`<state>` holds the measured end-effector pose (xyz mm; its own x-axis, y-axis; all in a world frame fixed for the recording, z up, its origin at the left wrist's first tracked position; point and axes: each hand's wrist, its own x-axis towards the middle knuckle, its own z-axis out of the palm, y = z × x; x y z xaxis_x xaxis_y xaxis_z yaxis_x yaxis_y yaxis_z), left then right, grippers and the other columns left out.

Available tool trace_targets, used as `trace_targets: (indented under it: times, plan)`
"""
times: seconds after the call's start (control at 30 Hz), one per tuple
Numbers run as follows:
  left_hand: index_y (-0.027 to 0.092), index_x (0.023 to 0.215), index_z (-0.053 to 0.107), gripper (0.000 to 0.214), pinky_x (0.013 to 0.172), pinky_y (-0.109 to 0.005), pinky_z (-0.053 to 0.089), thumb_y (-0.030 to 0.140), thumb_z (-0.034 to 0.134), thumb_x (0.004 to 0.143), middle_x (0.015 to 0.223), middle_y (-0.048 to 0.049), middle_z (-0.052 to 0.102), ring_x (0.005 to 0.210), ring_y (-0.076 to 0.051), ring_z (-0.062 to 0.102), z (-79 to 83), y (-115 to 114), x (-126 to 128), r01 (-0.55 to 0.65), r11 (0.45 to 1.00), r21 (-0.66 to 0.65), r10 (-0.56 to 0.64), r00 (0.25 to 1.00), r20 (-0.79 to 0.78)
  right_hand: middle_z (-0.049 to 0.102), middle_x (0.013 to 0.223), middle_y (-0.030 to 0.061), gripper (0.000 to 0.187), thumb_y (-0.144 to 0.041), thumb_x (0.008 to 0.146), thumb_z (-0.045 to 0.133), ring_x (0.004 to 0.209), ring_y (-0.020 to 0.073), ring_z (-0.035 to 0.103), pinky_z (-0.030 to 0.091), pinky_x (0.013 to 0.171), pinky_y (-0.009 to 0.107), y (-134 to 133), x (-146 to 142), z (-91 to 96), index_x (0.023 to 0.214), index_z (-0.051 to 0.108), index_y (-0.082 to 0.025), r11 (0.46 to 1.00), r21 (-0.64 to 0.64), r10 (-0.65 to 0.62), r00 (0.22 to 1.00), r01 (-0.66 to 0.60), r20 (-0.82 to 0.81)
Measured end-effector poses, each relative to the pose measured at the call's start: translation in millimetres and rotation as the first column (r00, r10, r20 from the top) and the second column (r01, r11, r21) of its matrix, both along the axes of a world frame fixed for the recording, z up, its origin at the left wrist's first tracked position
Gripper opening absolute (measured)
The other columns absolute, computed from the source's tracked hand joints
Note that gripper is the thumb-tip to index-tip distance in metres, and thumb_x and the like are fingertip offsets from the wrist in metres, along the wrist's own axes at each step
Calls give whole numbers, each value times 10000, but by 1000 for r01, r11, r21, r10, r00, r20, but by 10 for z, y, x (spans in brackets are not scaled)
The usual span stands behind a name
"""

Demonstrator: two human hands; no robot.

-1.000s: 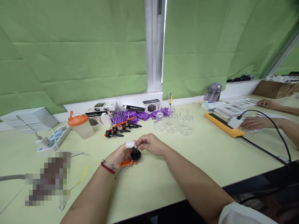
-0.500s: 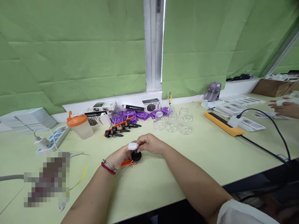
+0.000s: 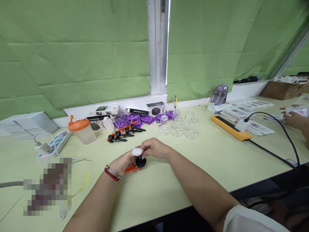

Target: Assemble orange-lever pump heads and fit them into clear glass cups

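Observation:
My left hand [image 3: 124,162] grips a small black and orange hand pump [image 3: 137,163] just above the pale green table [image 3: 156,190]; a white wrap covers its thumb tip. My right hand [image 3: 154,148] pinches the top of the pump's black round head. A thin metal rod sticks out below the left hand. Both wrists meet at the table's middle. Several more black and orange pumps [image 3: 123,133] lie further back, with a cluster of clear glass cups [image 3: 178,126] to their right.
Purple plastic parts [image 3: 135,119] and boxes [image 3: 106,111] line the window sill. An orange-lidded cup [image 3: 80,129] and a power strip [image 3: 54,143] stand at left. An orange bar device [image 3: 229,128] with a black cable lies at right, near another person's hand [image 3: 294,117] and card stacks.
My hands have stayed together on the pump, barely shifting. The other person's hands at the right have pulled away from the cards toward the frame's edge.

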<state>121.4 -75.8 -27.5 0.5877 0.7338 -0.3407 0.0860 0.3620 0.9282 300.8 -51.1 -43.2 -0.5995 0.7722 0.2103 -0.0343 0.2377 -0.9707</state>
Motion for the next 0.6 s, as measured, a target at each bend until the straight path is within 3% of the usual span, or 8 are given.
trace_targets:
  times: [0.2, 0.6]
  plan:
    - [204, 982, 542, 364, 572, -283, 428, 449, 599, 720, 770, -8, 548, 636, -153, 526, -3, 6, -2, -1, 1000, -17, 1, 1000, 0, 651, 775, 5, 170, -234, 624, 754, 787, 152, 603, 460, 795, 305, 7, 20, -14, 747, 676, -147, 999, -1, 35, 999, -35, -20]
    - [202, 942, 537, 384, 534, -271, 410, 494, 603, 703, 758, -13, 559, 599, -154, 547, -12, 18, -13, 0, 1000, -12, 0, 1000, -8, 659, 815, 20, 288, -309, 581, 803, 794, 149, 599, 463, 817, 324, 25, 27, -89, 773, 682, -131, 994, -101, 39, 997, -46, -69]
